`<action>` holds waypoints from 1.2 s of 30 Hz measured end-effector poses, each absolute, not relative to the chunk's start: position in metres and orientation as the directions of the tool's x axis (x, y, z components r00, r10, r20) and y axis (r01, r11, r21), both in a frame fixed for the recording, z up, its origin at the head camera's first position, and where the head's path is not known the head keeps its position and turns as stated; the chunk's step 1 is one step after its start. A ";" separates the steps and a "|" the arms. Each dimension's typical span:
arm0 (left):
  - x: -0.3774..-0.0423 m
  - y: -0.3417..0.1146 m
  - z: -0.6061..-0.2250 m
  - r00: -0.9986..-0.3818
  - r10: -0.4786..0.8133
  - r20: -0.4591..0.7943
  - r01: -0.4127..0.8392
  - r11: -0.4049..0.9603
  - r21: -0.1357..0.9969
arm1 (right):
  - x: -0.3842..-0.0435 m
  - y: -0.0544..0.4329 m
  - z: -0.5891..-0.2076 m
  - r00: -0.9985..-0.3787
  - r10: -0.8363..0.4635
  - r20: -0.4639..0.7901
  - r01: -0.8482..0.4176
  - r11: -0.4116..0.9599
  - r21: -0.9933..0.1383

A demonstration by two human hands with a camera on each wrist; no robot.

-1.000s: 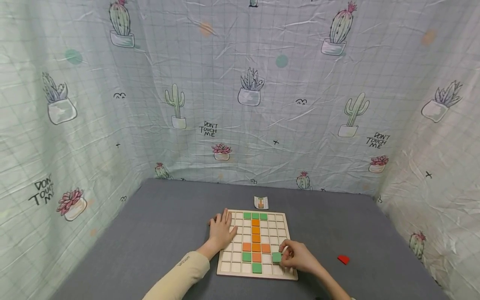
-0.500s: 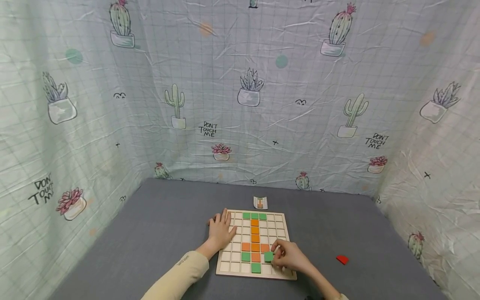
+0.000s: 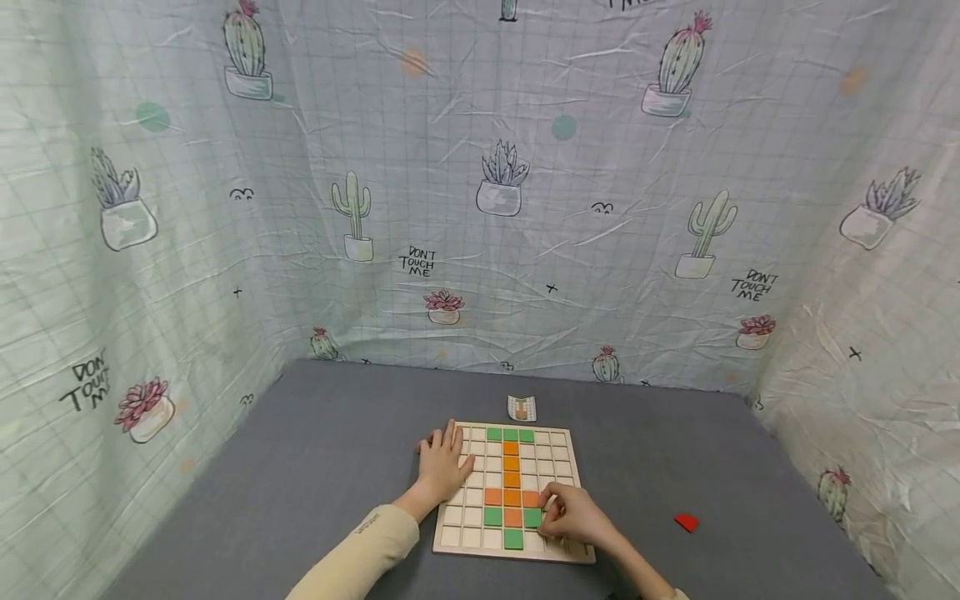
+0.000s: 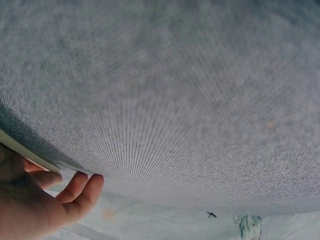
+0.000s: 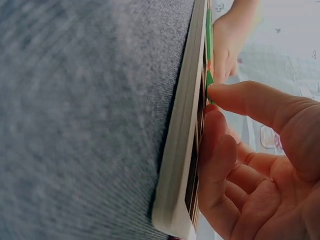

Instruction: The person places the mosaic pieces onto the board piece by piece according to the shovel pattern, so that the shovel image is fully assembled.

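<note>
A square wooden grid board [image 3: 452, 536] lies on the grey cloth. Its far row bears green tiles [image 3: 511, 435], a column of orange tiles [image 3: 512, 463] runs down the middle, and a few coral tiles [image 3: 492, 497] and more green ones fill the near part. My right hand [image 3: 576, 514] pinches a green square tile [image 3: 532, 517] at its right edge, right of a coral tile. In the right wrist view the thumb lies on the tilted green tile [image 5: 210, 80], index fingertip below. My left hand [image 3: 441, 463] rests with spread fingers on the board's left edge.
A small pattern card [image 3: 522, 408] lies behind the board. To the right, a red piece [image 3: 686, 522] lies on the grey cloth [image 3: 337, 433]. A curtain [image 3: 450, 225] printed with cacti hangs around the back and sides.
My right hand has moved left with the green tile and lowered it to the cell right of the near coral tile. My left hand has stayed on the board's edge.
</note>
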State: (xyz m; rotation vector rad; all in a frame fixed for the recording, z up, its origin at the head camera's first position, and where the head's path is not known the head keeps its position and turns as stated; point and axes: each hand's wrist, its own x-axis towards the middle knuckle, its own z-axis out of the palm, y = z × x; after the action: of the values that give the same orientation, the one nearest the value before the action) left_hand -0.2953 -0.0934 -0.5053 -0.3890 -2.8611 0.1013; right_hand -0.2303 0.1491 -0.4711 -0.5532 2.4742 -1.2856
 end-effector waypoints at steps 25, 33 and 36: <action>-0.293 -0.092 -0.502 -0.931 0.265 0.251 0.232 0.961 -0.153 | -0.232 0.148 -0.473 -0.885 -0.456 -0.098 -0.203 0.566 -0.799; -0.292 -0.092 -0.500 -0.932 0.264 0.247 0.235 0.962 -0.141 | -0.233 0.148 -0.472 -0.883 -0.459 -0.096 -0.208 0.568 -0.796; -0.293 -0.092 -0.500 -0.937 0.262 0.233 0.234 0.962 -0.140 | -0.232 0.149 -0.472 -0.886 -0.456 -0.086 -0.212 0.563 -0.798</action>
State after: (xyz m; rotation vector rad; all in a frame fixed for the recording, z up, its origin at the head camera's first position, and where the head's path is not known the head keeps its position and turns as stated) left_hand -0.2933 -0.0916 -0.5001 -0.3676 -2.8616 0.1608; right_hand -0.2325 0.1486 -0.4719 -0.5522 2.5172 -1.2297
